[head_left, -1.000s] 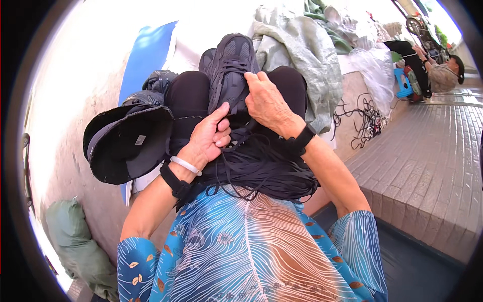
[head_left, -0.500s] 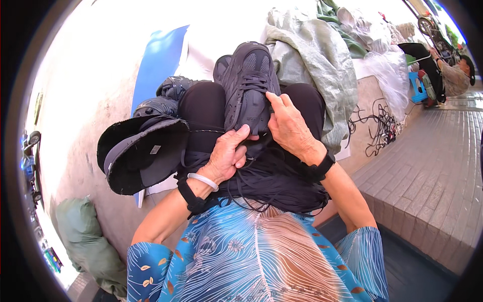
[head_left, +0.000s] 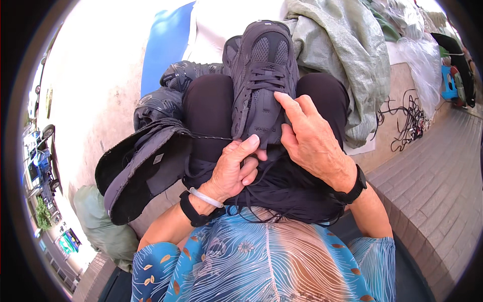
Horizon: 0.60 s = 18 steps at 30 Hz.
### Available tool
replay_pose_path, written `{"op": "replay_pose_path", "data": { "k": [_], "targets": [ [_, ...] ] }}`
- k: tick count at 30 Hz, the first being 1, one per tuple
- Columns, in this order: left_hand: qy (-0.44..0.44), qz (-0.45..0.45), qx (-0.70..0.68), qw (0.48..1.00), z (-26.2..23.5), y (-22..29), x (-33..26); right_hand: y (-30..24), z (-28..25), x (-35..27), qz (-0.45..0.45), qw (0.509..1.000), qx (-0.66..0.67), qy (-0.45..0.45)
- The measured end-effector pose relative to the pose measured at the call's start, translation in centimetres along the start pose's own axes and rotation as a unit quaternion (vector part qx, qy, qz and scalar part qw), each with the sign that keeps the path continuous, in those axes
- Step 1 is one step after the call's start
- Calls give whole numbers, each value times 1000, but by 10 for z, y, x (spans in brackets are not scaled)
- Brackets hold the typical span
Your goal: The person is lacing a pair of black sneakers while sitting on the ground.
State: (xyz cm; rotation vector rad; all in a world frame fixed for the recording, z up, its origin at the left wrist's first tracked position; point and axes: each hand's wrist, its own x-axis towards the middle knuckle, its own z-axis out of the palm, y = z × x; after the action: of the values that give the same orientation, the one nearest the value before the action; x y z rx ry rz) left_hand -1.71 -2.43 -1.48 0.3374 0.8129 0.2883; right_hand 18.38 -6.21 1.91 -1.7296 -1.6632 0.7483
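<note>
A dark grey sneaker (head_left: 266, 90) rests on my lap between my knees, toe pointing away, its laces threaded across the upper part of the tongue. My left hand (head_left: 235, 168) is closed at the near end of the sneaker, thumb against the tongue's edge; its curled fingers are partly hidden. At the sneaker's right side, my right hand (head_left: 317, 138) has its index finger stretched onto the edge by the eyelets, with the thumb apart and lower down. A bundle of black laces (head_left: 282, 189) lies across my lap below both hands.
Left of my knee lie dark shoe uppers (head_left: 151, 166) and more sneakers (head_left: 161, 103). Beyond are a blue sheet (head_left: 163, 45) and a grey-green woven sack (head_left: 337, 65). Tangled black cords (head_left: 410, 121) lie right, near a tiled ledge (head_left: 427, 171); a green sack (head_left: 100, 221) sits lower left.
The view has shifted, so the sneaker looks larger and higher. My right hand's fingers have straightened and spread along the sneaker's side. My left hand keeps its place at the near end.
</note>
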Motion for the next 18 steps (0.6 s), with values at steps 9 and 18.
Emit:
{"op": "replay_pose_path", "data": {
  "k": [9, 18],
  "targets": [
    [-14, -36, -83, 996, -5, 12, -8, -8, -4, -2, 1, 996, 67, 65],
    [-5, -37, -52, 998, -7, 6, -10, -10, 0, -11, 54, 995, 75, 47]
  ]
}}
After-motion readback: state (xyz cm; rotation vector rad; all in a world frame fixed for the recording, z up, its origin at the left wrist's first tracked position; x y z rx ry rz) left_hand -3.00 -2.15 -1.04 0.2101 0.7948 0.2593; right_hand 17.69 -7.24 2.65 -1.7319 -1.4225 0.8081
